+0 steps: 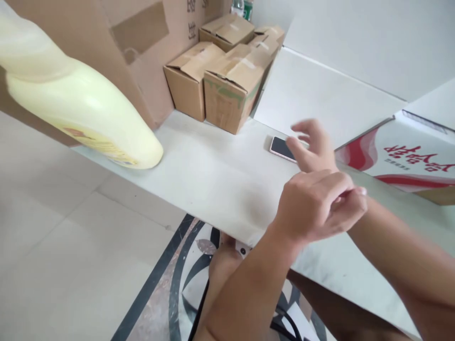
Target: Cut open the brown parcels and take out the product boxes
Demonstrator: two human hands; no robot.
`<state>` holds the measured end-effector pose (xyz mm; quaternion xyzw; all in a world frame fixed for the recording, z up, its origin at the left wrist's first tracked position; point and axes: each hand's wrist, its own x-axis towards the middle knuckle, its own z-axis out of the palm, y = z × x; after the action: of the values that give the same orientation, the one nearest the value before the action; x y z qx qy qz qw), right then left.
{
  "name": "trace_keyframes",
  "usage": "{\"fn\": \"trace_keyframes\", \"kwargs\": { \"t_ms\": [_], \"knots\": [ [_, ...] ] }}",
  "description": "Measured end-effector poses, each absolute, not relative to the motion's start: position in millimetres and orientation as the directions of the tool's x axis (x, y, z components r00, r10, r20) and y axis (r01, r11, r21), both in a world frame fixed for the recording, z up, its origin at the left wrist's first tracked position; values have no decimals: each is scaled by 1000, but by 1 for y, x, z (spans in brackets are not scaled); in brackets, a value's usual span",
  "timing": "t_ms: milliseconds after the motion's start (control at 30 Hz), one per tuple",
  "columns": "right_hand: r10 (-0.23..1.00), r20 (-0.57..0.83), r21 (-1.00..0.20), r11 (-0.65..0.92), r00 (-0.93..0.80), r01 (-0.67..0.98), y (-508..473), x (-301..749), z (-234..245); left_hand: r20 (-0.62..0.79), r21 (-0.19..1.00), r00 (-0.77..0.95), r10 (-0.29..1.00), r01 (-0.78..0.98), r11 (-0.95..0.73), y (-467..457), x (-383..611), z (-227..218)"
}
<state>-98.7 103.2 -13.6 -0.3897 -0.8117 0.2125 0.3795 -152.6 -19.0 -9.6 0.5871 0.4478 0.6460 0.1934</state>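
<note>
My left hand (316,203) is curled into a loose fist and crosses in front of my right wrist. Nothing shows between its fingers, and I cannot tell whether it touches the wrist. Just beyond it my right hand (314,144) hovers above the white tabletop (220,175), slightly blurred, with its fingers bent and apart and nothing in them. A phone (280,148) with a dark screen and a pale edge lies flat on the table. The right hand's fingers hide part of the phone.
A large pale yellow bottle (92,99) stands at the table's left. Several small cardboard boxes (227,99) sit at the back beside a big carton (138,38). A red and white box (408,156) is on the right. Below lies a tiled floor (64,237).
</note>
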Motion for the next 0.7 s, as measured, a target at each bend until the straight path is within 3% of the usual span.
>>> {"fn": "trace_keyframes", "kwargs": {
  "t_ms": [133, 233, 333, 433, 567, 700],
  "knots": [
    [615, 447, -285, 786, -650, 548, 168, -217, 18, 585, 809, -434, 685, 373, -455, -20, -163, -10],
    [573, 372, -173, 816, -730, 552, 197, -272, 24, 640, 768, -461, 614, 387, -510, -19, -164, -12],
    [524, 228, -142, 852, -821, 505, 214, -282, 14, 683, 730, -449, 576, 430, -531, -18, -165, -13],
    [462, 235, -165, 886, -855, 433, 223, -263, 3, 704, 709, -447, 552, 487, -510, -19, -169, -15],
    [440, 220, -213, 892, -870, 398, 219, -229, 6, 720, 688, -511, 470, 432, -583, -21, -172, -13],
    [327, 185, -198, 936, -927, 291, 186, -187, 13, 722, 662, -575, 386, 412, -626, -25, -175, -5]
  ]
}}
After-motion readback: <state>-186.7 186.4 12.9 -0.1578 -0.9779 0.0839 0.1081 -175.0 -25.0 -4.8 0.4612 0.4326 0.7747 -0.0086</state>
